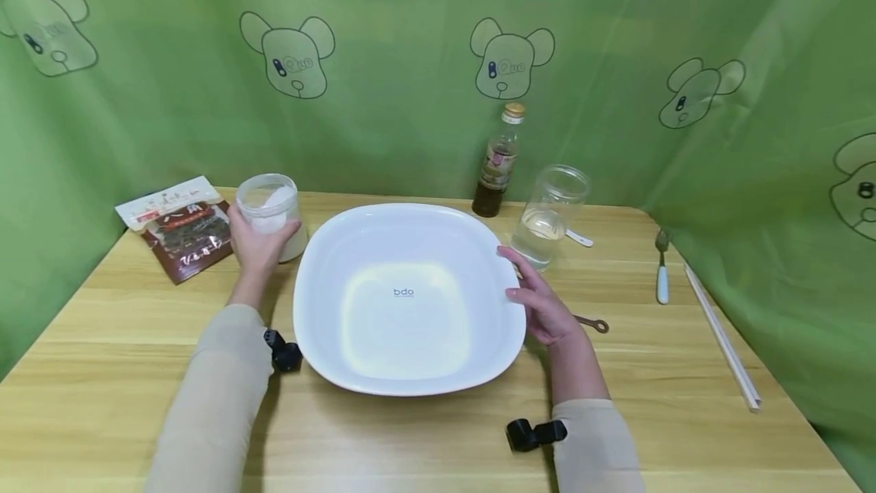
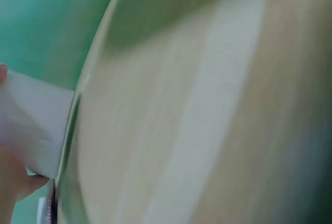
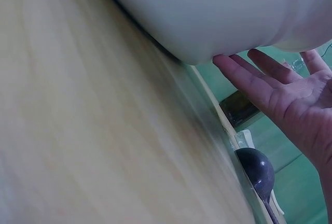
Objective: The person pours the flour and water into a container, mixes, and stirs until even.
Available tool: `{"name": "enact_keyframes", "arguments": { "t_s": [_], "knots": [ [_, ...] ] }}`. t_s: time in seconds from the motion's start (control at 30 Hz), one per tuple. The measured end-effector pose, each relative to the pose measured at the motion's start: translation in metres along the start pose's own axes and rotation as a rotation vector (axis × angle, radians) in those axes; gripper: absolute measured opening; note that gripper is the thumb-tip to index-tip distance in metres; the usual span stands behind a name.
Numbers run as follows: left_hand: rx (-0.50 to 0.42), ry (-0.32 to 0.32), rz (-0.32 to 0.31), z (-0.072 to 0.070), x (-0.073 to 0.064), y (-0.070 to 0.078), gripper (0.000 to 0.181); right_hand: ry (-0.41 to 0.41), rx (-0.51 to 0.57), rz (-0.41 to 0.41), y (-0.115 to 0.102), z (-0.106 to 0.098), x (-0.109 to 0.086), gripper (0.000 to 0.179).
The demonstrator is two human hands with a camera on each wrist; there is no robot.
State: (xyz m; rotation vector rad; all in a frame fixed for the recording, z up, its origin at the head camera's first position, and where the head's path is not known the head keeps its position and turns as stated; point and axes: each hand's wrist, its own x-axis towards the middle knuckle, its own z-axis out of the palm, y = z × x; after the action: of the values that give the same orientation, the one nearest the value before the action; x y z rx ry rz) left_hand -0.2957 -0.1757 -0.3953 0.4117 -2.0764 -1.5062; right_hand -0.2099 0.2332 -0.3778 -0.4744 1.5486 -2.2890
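My left hand grips a clear open jar with white contents and a white piece inside, at the back left. In the left wrist view, the jar shows as a pale cylinder between finger and thumb. A large white basin sits mid-table, its inside marked "bdo". At its right side is my right hand, fingertips at the rim. Seen from the right wrist, the extended fingers lie against the basin's outer wall without curling round it.
Left of the jar lies a brown-and-white spice packet. Behind the basin stand a dark sauce bottle and a clear container of liquid. A dark ladle lies right of the basin. Further right are a fork and white sticks.
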Motion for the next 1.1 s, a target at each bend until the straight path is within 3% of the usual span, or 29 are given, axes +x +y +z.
{"name": "enact_keyframes", "arguments": {
  "t_s": [0.23,0.5,0.67,0.87,1.1],
  "knots": [
    [0.015,-0.015,0.106,-0.008,0.001,0.019,0.093,-0.017,-0.02,-0.005,-0.001,-0.001,0.001,0.062],
    [0.003,-0.04,0.183,-0.021,-0.001,0.036,0.091,-0.013,-0.038,0.027,-0.003,-0.001,-0.003,0.064],
    [-0.055,-0.041,0.201,-0.027,-0.001,0.045,0.091,0.0,-0.053,0.043,-0.006,0.001,-0.001,0.063],
    [-0.069,-0.092,0.202,-0.034,-0.004,0.06,0.09,0.007,-0.066,0.041,-0.007,0.002,-0.001,0.063],
    [0.013,-0.177,0.24,-0.04,-0.007,0.076,0.089,0.038,-0.071,0.05,-0.006,0.002,-0.002,0.064]
  ]
}}
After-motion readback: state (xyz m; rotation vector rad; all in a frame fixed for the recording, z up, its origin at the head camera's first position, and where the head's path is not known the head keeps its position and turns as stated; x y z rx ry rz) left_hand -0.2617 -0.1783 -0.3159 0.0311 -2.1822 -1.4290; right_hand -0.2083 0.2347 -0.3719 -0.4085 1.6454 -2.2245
